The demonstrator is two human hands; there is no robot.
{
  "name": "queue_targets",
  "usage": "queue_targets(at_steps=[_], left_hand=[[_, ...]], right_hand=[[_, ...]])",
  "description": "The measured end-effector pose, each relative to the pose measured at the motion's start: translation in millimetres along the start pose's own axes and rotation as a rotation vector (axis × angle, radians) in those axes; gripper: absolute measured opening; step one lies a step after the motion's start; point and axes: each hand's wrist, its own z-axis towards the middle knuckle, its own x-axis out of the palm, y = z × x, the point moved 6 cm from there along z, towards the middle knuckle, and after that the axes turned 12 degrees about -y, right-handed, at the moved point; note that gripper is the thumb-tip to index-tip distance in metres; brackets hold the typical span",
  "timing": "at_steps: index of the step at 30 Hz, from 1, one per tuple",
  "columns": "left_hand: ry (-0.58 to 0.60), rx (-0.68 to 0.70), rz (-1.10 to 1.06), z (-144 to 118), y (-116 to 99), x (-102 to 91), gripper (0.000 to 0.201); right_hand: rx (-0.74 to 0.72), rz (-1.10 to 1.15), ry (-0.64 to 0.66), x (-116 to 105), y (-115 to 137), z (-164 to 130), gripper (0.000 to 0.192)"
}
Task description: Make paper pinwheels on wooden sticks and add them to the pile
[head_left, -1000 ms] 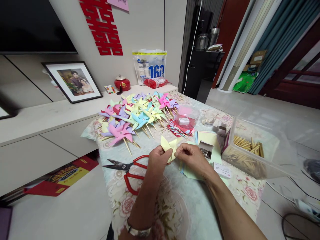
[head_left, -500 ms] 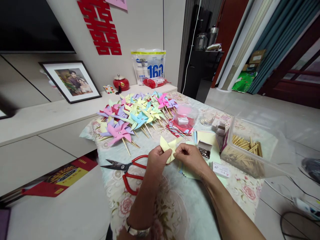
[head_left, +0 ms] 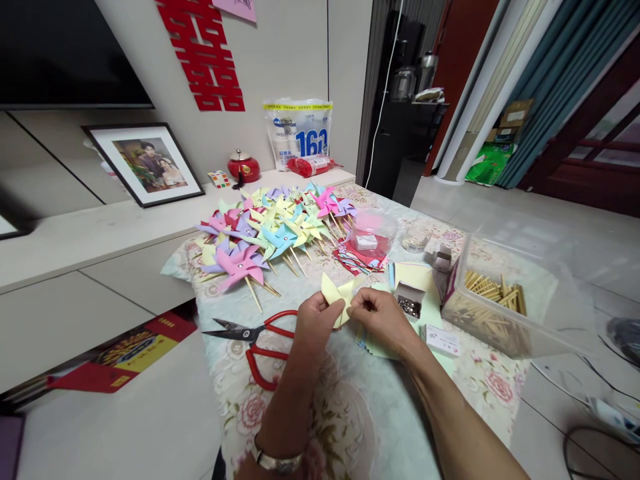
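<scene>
Between both hands is a pale yellow paper pinwheel [head_left: 332, 291] with its blades partly folded inward and no stick visible on it. My left hand [head_left: 316, 321] pinches it from the left, thumb across the front near the middle. The fingertips of my right hand [head_left: 381, 316] are closed on its right edge. Red-handled scissors [head_left: 266, 353] lie spread beside my left wrist. Just beyond my right hand is a small open box of metal fasteners [head_left: 410, 307], and a closed white box [head_left: 441, 340] lies by my right forearm.
Finished paper pinwheels [head_left: 280, 220] on sticks are heaped at the table's back left. A clear plastic bin [head_left: 480, 333] of wooden sticks stands on the right. Coloured paper sheets [head_left: 380, 340] lie under my right hand, and red paper pieces [head_left: 350, 260] lie farther back.
The view has shifted very slightly. Both hands keep nearly the same pinch on the yellow paper pinwheel; nothing else has visibly moved.
</scene>
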Motion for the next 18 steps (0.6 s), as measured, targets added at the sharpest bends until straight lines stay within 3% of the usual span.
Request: queue_targets(at_steps=[18], left_hand=[[0.024, 0.002, 0.040, -4.2, -5.8, 3.0, 0.026]], right_hand=[[0.039, -0.007, 0.007, -0.4, -6.3, 1.5, 0.013]])
